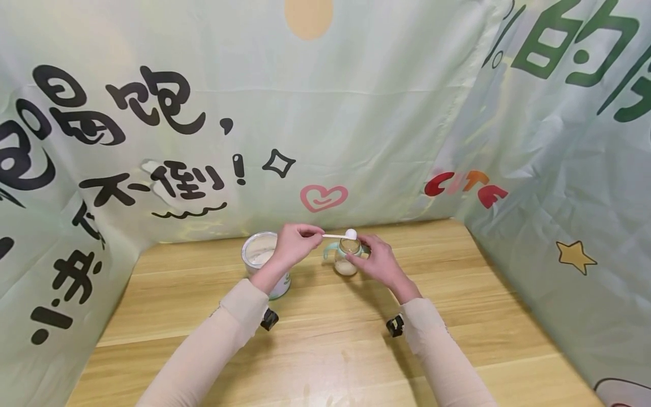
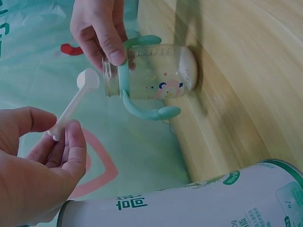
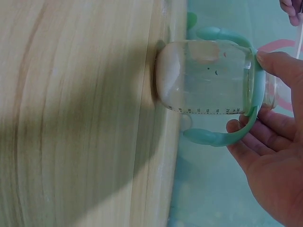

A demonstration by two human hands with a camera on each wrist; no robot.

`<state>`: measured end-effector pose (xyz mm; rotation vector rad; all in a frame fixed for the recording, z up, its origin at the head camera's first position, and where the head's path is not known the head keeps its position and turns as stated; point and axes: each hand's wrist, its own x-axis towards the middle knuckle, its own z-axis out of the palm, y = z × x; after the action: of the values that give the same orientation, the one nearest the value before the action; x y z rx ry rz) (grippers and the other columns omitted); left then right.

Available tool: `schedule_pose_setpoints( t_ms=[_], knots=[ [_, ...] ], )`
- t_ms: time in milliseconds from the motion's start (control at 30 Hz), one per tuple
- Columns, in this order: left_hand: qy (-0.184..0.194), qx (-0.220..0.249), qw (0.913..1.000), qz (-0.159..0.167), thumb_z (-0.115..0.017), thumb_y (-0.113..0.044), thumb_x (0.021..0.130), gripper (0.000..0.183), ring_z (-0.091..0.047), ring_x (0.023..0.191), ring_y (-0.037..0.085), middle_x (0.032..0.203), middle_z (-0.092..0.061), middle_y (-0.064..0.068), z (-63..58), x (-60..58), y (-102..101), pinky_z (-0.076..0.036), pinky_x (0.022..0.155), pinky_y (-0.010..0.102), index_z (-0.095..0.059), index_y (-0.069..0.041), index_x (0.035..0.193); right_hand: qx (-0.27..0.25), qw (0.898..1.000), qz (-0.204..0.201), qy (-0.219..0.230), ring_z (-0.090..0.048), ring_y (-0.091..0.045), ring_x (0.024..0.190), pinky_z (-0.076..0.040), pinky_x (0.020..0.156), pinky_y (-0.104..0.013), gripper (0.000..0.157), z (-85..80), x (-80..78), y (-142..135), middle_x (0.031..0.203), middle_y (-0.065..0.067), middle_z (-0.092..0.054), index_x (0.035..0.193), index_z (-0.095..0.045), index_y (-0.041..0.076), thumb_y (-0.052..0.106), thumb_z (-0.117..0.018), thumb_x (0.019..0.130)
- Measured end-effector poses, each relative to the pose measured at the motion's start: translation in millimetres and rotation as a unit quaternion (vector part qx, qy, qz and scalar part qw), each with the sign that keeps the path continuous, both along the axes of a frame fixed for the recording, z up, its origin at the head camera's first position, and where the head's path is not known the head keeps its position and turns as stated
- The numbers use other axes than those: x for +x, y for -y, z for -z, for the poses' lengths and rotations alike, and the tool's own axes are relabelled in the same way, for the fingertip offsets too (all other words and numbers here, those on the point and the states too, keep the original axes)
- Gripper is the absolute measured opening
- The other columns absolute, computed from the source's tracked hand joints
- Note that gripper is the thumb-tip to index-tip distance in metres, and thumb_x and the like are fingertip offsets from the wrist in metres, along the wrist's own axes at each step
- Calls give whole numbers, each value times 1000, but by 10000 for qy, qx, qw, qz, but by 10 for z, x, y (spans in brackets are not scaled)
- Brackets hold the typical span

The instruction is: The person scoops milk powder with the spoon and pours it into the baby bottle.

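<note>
A clear baby bottle with mint-green handles stands uncapped on the table, with whitish contents at its bottom. My right hand grips it around the neck, thumb on the green handle ring. Between thumb and fingers, my left hand pinches the end of a white measuring scoop. In the head view the scoop's bowl is just above the bottle's mouth; what it contains is hard to make out. Below the left wrist is an open can of pale powder, partly hidden by that arm.
The wooden table ends at a printed fabric backdrop behind and on both sides. A small black wrist camera shows under the left sleeve, another black camera by the right sleeve.
</note>
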<state>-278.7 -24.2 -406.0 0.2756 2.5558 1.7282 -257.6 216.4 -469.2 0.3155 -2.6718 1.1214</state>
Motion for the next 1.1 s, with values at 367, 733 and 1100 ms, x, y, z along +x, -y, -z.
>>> schedule_pose_setpoints(
  t_ms=[367,733,1100],
  knots=[
    [-271,-236,9993,44,-73,-13,90,14,-73,87,17,96,-83,5,-51,44,-25,-53,74,25,-85,-12,96,50,9999,55,96,-66,-35,113,-56,98,-53,55,-14,9,-5,123,-20,-70,133,-66,-1,27,-85,89],
    [167,257,9995,-67,-71,-16,96,19,-77,81,19,93,-82,13,-28,23,-27,-56,69,22,-84,-7,106,105,9999,41,112,-65,-35,115,-55,101,-53,60,-10,0,-7,125,-22,-69,138,-64,-2,27,-85,90],
    [557,1285,9898,-278,-71,-9,101,19,-72,69,9,93,-79,21,-1,-14,-41,-62,68,22,-79,6,108,98,9999,13,93,-66,-36,117,-55,103,-53,58,-26,16,9,127,-20,-69,135,-65,-1,26,-86,88]
  ],
)
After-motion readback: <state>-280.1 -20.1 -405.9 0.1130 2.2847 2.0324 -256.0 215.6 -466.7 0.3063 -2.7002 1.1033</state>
